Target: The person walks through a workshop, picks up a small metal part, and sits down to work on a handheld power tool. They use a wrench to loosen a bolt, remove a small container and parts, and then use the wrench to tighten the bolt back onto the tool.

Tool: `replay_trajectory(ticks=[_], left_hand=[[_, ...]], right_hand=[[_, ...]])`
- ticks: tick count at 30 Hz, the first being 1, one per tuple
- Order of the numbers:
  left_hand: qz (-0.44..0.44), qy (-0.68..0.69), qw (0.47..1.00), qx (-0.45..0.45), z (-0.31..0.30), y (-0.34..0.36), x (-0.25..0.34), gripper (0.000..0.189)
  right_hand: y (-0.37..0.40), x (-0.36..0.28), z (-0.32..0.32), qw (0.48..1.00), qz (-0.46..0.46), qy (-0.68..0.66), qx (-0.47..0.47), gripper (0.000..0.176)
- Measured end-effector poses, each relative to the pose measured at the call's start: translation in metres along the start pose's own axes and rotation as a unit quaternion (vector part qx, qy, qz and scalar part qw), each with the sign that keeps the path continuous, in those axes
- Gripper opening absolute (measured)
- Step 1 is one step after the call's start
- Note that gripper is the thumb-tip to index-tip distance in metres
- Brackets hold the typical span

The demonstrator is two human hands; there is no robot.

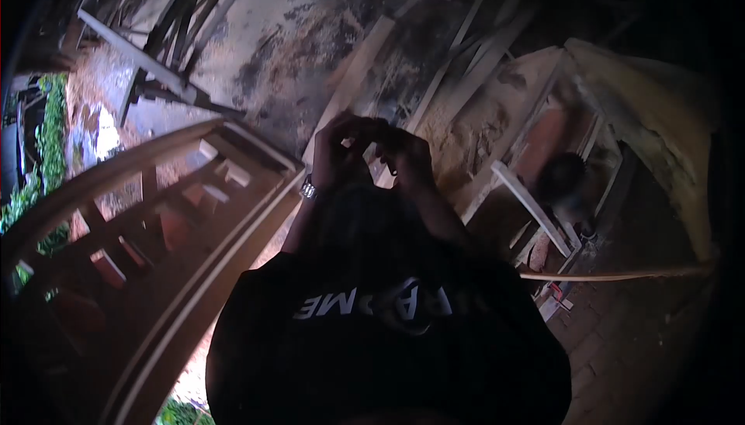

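Observation:
My left hand (339,148), with a metal watch (308,187) on its wrist, is raised in front of my chest, its fingers curled inward. Close beside it is my right hand (407,153), also with bent fingers. The fingertips of both hands meet or nearly meet. Whatever they hold, if anything, is too dark and small to make out. Below them is my dark shirt (388,332) with pale lettering.
A large slatted wooden frame (178,262) leans at the left. Long boards (361,68) and sawdust lie beyond my hands. At the right are a pale upright piece (534,209), a dark rounded shape (562,177) I cannot identify, and a curved wooden panel (660,138).

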State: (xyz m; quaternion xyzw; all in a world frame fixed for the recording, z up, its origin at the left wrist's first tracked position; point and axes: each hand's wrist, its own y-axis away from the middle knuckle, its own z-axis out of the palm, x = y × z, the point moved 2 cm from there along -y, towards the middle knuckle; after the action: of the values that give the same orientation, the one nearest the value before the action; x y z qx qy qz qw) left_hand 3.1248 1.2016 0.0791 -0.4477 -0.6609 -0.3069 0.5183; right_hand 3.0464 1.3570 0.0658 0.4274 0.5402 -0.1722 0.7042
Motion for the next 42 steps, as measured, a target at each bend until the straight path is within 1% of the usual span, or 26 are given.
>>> replay_trajectory(ticks=[1,4,5,8,9,12,13,16,19,21,22,23,24,25,26,29,30,31,32,34,35,37,38,39,40,42], left_hand=[[-0.022,0.015,1.000,-0.014,-0.009,-0.027,0.002,0.015],[-0.002,0.016,0.997,-0.075,-0.033,-0.104,0.013,0.011],[-0.011,0.022,0.996,-0.082,-0.035,-0.127,0.020,0.010],[0.031,-0.029,0.993,-0.108,-0.034,-0.187,0.011,0.011],[0.039,-0.074,0.989,-0.123,-0.032,-0.207,0.006,0.015],[-0.001,0.012,0.990,-0.137,-0.016,-0.263,0.000,0.019],[-0.015,0.004,0.990,-0.140,-0.009,-0.283,-0.002,0.021],[-0.020,0.018,0.989,-0.148,0.018,-0.356,-0.005,0.022],[0.014,-0.026,0.990,-0.140,0.050,-0.442,-0.014,0.021],[0.037,-0.105,0.987,-0.117,0.072,-0.502,-0.008,0.019],[0.014,-0.109,0.989,-0.101,0.083,-0.527,0.001,0.019],[0.003,-0.119,0.988,-0.097,0.092,-0.549,0.010,0.019],[-0.003,-0.127,0.988,-0.093,0.099,-0.574,0.019,0.019],[0.017,-0.148,0.986,-0.081,0.106,-0.597,0.019,0.020],[-0.049,-0.117,0.988,-0.084,0.110,-0.618,0.036,0.021],[0.042,-0.124,0.987,-0.092,0.116,-0.686,0.042,0.025],[0.073,-0.131,0.984,-0.092,0.115,-0.707,0.044,0.026],[0.040,-0.061,0.994,-0.083,0.115,-0.728,0.043,0.032],[0.031,-0.031,0.997,-0.071,0.113,-0.746,0.035,0.031],[0.059,-0.022,0.995,-0.074,0.108,-0.781,0.021,0.027],[0.032,-0.035,0.997,-0.061,0.106,-0.796,0.006,0.026],[-0.016,-0.058,0.998,-0.032,0.105,-0.823,-0.035,0.025],[0.001,-0.044,0.999,-0.004,0.103,-0.844,-0.039,0.022],[0.018,-0.032,0.999,0.024,0.100,-0.866,-0.039,0.020],[0.031,-0.031,0.999,0.024,0.093,-0.888,-0.041,0.019],[0.033,-0.029,0.999,0.024,0.077,-0.934,-0.045,0.018]], right_hand=[[-0.020,-0.019,0.003,0.999,-0.009,0.043,0.020,0.021],[-0.070,-0.037,0.007,0.996,-0.038,-0.020,0.084,0.022],[-0.083,-0.065,0.002,0.997,-0.010,0.013,0.073,0.020],[-0.126,-0.090,-0.004,0.991,-0.007,-0.113,0.066,0.020],[-0.147,-0.081,-0.009,0.988,0.042,-0.145,0.044,0.019],[-0.201,-0.094,-0.032,0.991,0.044,-0.100,0.073,0.019],[-0.221,-0.093,-0.040,0.986,0.047,-0.134,0.092,0.017],[-0.284,-0.101,-0.074,0.979,0.034,-0.158,0.123,0.017],[-0.362,-0.119,-0.118,0.974,0.023,-0.188,0.125,0.016],[-0.418,-0.127,-0.155,0.985,-0.027,-0.131,0.106,0.015],[-0.448,-0.133,-0.175,0.988,-0.058,-0.103,0.095,0.015],[-0.469,-0.141,-0.194,0.927,-0.200,0.305,0.088,0.015],[-0.489,-0.150,-0.206,0.920,-0.208,0.317,0.097,0.016],[-0.516,-0.164,-0.223,0.908,-0.224,0.336,0.109,0.016],[-0.536,-0.176,-0.237,0.895,-0.240,0.357,0.115,0.016],[-0.577,-0.218,-0.270,0.851,-0.288,0.426,0.102,0.017],[-0.592,-0.236,-0.280,0.832,-0.325,0.441,0.089,0.021],[-0.607,-0.261,-0.285,0.937,-0.194,0.276,0.088,0.026],[-0.620,-0.284,-0.286,0.991,-0.044,0.100,0.078,0.032],[-0.653,-0.318,-0.289,0.994,-0.040,0.082,0.064,0.036],[-0.670,-0.329,-0.290,0.995,-0.035,0.074,0.058,0.038],[-0.712,-0.326,-0.292,1.000,0.001,0.014,0.026,0.034],[-0.739,-0.329,-0.292,1.000,0.018,-0.015,0.011,0.032],[-0.760,-0.350,-0.292,0.999,0.039,0.036,0.009,0.027],[-0.785,-0.361,-0.290,0.996,0.076,0.049,0.016,0.025],[-0.840,-0.371,-0.291,0.996,0.082,0.035,-0.030,0.022]])
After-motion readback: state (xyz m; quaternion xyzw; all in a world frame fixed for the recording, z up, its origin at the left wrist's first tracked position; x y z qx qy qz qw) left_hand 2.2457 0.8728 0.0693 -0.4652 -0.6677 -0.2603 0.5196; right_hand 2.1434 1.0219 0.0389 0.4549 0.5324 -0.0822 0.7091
